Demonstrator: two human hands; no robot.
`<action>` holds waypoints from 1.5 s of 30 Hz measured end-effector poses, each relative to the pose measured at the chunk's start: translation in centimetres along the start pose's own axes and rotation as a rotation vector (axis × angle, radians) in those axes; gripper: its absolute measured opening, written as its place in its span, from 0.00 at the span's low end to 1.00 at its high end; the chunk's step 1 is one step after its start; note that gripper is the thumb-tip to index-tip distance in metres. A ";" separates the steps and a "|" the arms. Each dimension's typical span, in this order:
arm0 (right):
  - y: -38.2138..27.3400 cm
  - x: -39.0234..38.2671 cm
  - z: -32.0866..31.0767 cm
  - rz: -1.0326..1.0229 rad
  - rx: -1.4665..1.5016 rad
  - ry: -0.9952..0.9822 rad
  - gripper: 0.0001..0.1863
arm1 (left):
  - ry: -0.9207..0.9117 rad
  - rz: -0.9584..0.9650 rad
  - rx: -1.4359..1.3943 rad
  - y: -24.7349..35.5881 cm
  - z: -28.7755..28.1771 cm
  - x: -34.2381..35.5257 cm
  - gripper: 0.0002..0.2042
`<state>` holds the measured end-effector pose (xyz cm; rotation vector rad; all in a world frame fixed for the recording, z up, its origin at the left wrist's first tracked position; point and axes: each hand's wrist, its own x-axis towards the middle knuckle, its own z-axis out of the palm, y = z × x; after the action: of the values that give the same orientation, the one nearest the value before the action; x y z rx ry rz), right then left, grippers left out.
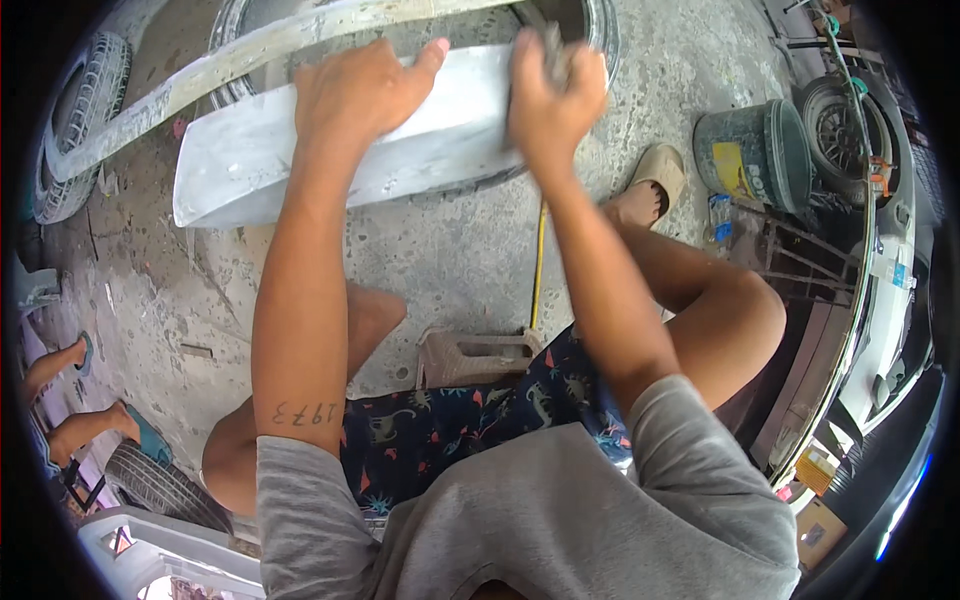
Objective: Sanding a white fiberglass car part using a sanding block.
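Note:
A long, curved white-grey panel, smooth with a cloudy finish, lies across in front of me at the top of the view. My left hand grips its far edge near the middle, thumb stretched along the edge and the other fingers hidden behind it. At the panel's right end is my right hand, slightly blurred and curled closed. Something small and grey-brown shows between its thumb and fingers, too smeared to name. Beneath the panel is a tyre, partly covered.
A long pale strip crosses beyond the panel toward another tyre at left. A dark bucket stands at right. Between my legs is a beige plastic stool. Another person's feet show at lower left.

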<state>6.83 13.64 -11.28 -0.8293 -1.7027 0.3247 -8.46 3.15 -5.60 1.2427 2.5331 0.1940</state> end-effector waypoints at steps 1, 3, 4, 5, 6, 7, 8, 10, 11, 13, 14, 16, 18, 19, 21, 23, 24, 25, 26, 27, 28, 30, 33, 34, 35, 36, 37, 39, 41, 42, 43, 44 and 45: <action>0.8 2.2 0.4 0.101 0.054 0.010 0.19 | -0.067 0.009 -0.017 0.8 -1.0 0.2 0.47; 1.0 2.6 0.4 0.081 0.007 0.054 0.18 | -0.116 0.020 -0.047 1.0 -1.3 0.1 0.46; 0.1 0.9 0.6 0.065 -0.028 0.078 0.18 | -0.110 0.016 -0.046 0.2 -0.3 0.0 0.46; -1.3 -1.6 0.0 0.088 -0.004 0.015 0.19 | -0.017 -0.008 -0.011 -1.0 0.9 -0.2 0.46; -2.7 -3.8 -1.1 0.108 0.058 -0.063 0.20 | 0.077 -0.027 0.022 -1.7 1.3 0.0 0.45; -3.1 -4.1 -1.6 0.126 0.100 -0.060 0.20 | 0.082 -0.019 0.017 -1.2 0.9 -0.1 0.45; -3.2 -4.0 -1.8 0.144 0.143 -0.057 0.21 | 0.036 -0.019 -0.006 -0.8 0.5 -0.1 0.45; -0.8 0.0 -0.2 0.046 0.045 -0.004 0.18 | -0.019 -0.003 -0.030 0.2 -0.5 0.0 0.45; 0.7 2.0 0.3 0.056 0.005 0.000 0.17 | -0.049 0.005 -0.031 0.8 -1.3 0.1 0.45; 1.2 2.2 0.4 0.114 -0.006 0.029 0.17 | -0.064 0.006 -0.041 0.6 -0.7 0.3 0.45; -0.1 1.0 0.5 0.089 -0.035 0.047 0.17 | -0.063 -0.003 -0.037 -0.1 -0.1 -0.2 0.45; -2.6 -3.6 -1.5 0.159 0.013 -0.092 0.17 | 0.007 -0.013 -0.020 -1.0 0.4 -0.5 0.45; -2.3 -3.2 -1.2 0.135 0.176 -0.024 0.18 | 0.006 -0.011 -0.023 -0.4 0.0 0.3 0.45; -1.2 -1.6 -0.8 0.101 0.108 -0.017 0.18 | -0.022 -0.007 -0.017 -0.1 0.0 0.1 0.45; 0.9 2.0 0.1 0.095 0.022 0.015 0.18 | -0.060 0.007 -0.013 0.8 -0.9 0.1 0.45; 1.0 2.6 0.6 0.106 -0.024 0.054 0.18 | -0.049 0.002 -0.027 0.7 -0.9 0.4 0.45; 0.7 1.1 0.3 0.068 -0.067 0.067 0.18 | -0.057 0.003 -0.027 0.2 0.0 -0.2 0.45; -0.6 -1.4 -0.4 0.102 -0.006 -0.002 0.18 | -0.022 -0.010 -0.019 -0.6 0.7 -0.6 0.45; -2.2 -3.8 -1.2 0.131 0.058 -0.066 0.18 | 0.019 -0.021 -0.010 -1.2 0.7 -0.4 0.45; -2.3 -4.2 -1.4 0.057 0.196 -0.007 0.19 | 0.035 -0.015 -0.018 -0.8 0.4 0.3 0.45; -1.7 -3.1 -1.1 0.053 0.198 -0.006 0.19 | 0.016 -0.012 -0.017 -0.4 0.2 0.5 0.45; 0.3 0.1 -0.4 0.035 0.055 -0.025 0.19 | -0.026 0.002 -0.007 0.0 -0.3 0.0 0.45; 1.9 2.4 -0.3 0.067 -0.002 0.012 0.18 | -0.094 0.026 -0.029 0.8 -0.9 0.2 0.45; 1.2 1.0 -0.1 0.041 -0.006 0.049 0.18 | -0.089 0.016 -0.025 0.3 -0.4 -0.1 0.45; -0.4 -1.2 -0.6 0.066 0.071 -0.002 0.19 | 0.002 0.008 -0.025 -0.6 0.6 -0.5 0.42; -1.7 -3.1 -1.5 0.084 0.138 -0.047 0.19 | 0.094 0.011 -0.028 -0.9 1.0 -0.5 0.40; -1.8 -3.7 -1.4 0.049 0.212 -0.010 0.17 | 0.107 0.009 -0.026 -0.7 0.6 -0.1 0.40; -0.2 -0.8 -0.6 0.017 0.121 -0.017 0.16 | 0.093 0.018 -0.032 -0.3 0.5 -0.2 0.40; 2.2 3.0 0.1 0.030 -0.002 -0.003 0.16 | 0.058 0.041 -0.042 0.8 0.0 0.1 0.40; 2.4 3.9 0.5 0.086 0.081 0.020 0.19 | 0.027 0.042 -0.054 1.1 -0.2 0.1 0.40; 1.9 2.5 0.2 0.067 0.016 0.030 0.18 | -0.044 0.027 -0.041 0.9 -0.6 0.1 0.40; 0.9 0.5 0.1 0.040 -0.038 0.045 0.17 | -0.040 0.021 -0.037 0.4 -0.5 0.0 0.40; -0.3 -2.0 -0.4 0.068 0.071 -0.017 0.16 | -0.047 -0.016 0.002 -0.3 -0.1 -0.1 0.43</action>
<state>7.31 12.00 -12.43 -0.8350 -1.6714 0.4371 -8.69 2.88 -5.58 1.2135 2.5025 0.1572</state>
